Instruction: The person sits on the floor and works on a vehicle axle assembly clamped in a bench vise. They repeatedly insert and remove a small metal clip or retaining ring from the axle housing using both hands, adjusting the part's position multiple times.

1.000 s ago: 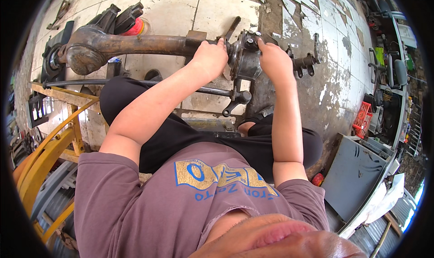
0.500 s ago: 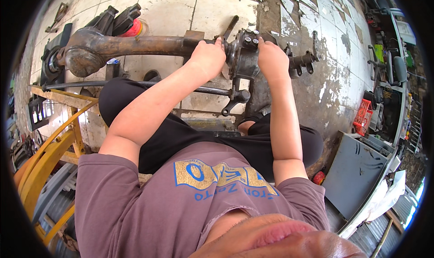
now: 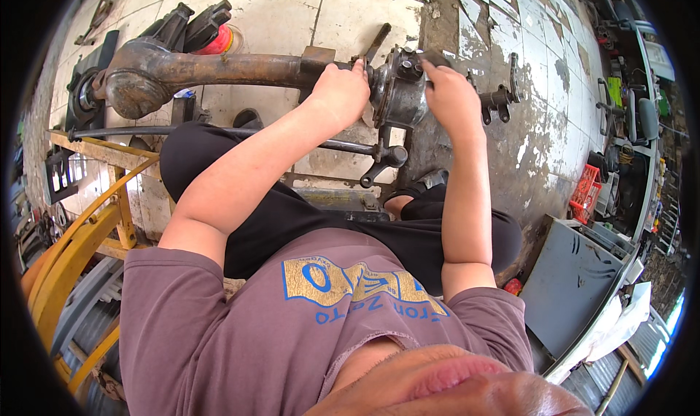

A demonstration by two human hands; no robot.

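A rusty, greasy vehicle axle housing stretches across the floor before me, with a bulging differential section at its left end. At its right end sits a dark round steering knuckle with bolts on top. My left hand is closed at the axle's end, fingers curled beside the knuckle's flange. Just right of the bolts is my right hand, its fingers bent; a dark blur by the fingertips hides what they hold, if anything. A long tie rod runs nearer to me, ending at a joint below the knuckle.
A yellow metal frame stands close at my left. To the right are a grey metal cabinet, a red crate and a cluttered bench. Broken tiles lie at the far right, and a red round container behind the axle.
My right hand has moved a little to the right, off the top of the bolts. The bolt tops look darker. My left hand stays at nearly the same place on the axle.
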